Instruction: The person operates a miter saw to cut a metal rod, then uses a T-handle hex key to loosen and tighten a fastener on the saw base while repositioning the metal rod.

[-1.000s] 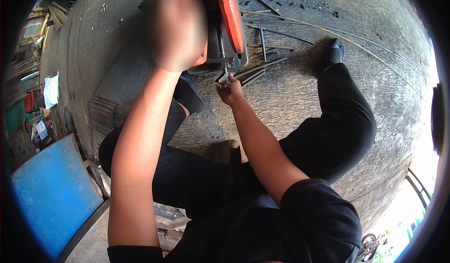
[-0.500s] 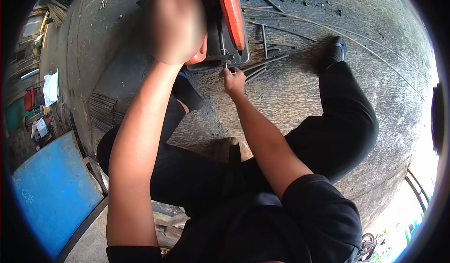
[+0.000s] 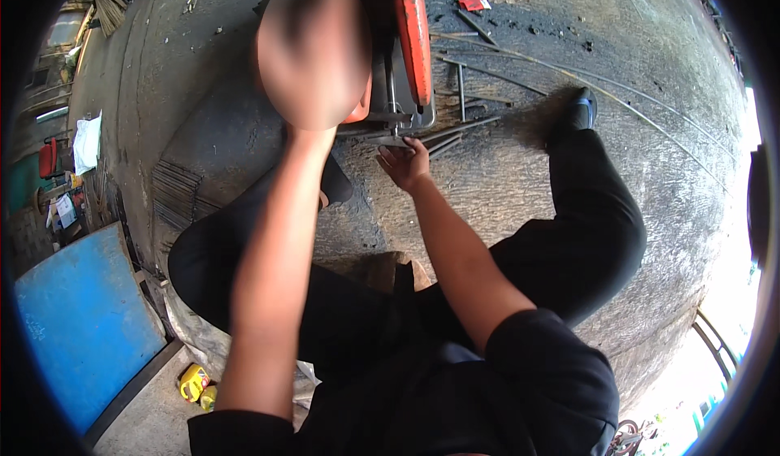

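A red-orange cut-off saw (image 3: 413, 37) stands on the ground ahead of me, on a dark base. A metal screw rod (image 3: 392, 86) runs along its base towards me and ends in a crank handle (image 3: 388, 141). My right hand (image 3: 406, 163) is at this crank, palm turned up, fingers apart, with the thumb beside the metal. My left hand (image 3: 317, 58) is raised over the saw's left side. A blurred patch covers it, so its fingers and anything in them are hidden.
Cut metal rods (image 3: 461, 90) and long thin bars (image 3: 617, 90) lie right of the saw. A stack of dark rods (image 3: 175, 192) is on the left. My shoe (image 3: 583, 110) rests at right. A blue panel (image 3: 85, 310) and yellow container (image 3: 193, 383) are at lower left.
My right hand has gone from fingers closed at the crank to fingers spread, and the crank has turned. My left forearm has shifted right. The whole view has moved slightly.
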`<state>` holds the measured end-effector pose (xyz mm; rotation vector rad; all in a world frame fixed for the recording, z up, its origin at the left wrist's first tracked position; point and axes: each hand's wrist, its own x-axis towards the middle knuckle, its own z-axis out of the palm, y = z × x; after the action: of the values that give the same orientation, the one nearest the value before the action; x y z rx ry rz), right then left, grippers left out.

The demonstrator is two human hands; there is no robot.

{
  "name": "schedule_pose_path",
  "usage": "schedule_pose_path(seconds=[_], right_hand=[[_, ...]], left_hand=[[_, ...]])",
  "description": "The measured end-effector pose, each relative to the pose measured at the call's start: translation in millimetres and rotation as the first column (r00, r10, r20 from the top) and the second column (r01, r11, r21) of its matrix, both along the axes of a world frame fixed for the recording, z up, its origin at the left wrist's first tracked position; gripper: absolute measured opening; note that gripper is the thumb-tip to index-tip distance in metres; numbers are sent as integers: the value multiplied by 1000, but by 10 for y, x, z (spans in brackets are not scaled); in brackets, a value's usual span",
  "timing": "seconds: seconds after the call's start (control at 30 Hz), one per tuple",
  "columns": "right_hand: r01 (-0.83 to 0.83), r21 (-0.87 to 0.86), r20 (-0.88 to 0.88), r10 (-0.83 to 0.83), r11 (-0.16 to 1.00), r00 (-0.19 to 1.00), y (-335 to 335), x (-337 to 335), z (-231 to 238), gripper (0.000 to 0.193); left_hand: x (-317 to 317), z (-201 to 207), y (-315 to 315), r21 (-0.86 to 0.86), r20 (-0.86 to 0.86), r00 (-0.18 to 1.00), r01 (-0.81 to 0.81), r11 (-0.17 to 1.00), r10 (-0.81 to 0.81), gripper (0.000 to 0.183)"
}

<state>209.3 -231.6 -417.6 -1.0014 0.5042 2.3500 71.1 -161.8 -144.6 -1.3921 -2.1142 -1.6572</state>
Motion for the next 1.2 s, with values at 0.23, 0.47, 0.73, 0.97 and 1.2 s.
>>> schedule_pose_path(seconds=[0.23,0.47,0.73,0.97,1.2], right_hand=[[-150,370,785,-222,917,579,329,-111,-165,23],[-730,252,963,-237,635,126,328,-104,-106,32],[-458,86,989,-22,885,144,317,-200,-540,38],[-494,-121,971,207,861,122,355,-214,-319,41],[-872,195,938,-344,449,33,-4,10,17,33]], left_hand=[[520,-1518,-1223,-444,652,595,-204,873,470,35],[299,-2221,-944,-743,554,741,233,627,380,61],[203,-2284,-892,-779,461,870,303,549,173,68],[329,-2162,-853,-771,227,956,60,634,186,39],[136,-1973,-534,-956,290,957,288,-64,-22,52]])
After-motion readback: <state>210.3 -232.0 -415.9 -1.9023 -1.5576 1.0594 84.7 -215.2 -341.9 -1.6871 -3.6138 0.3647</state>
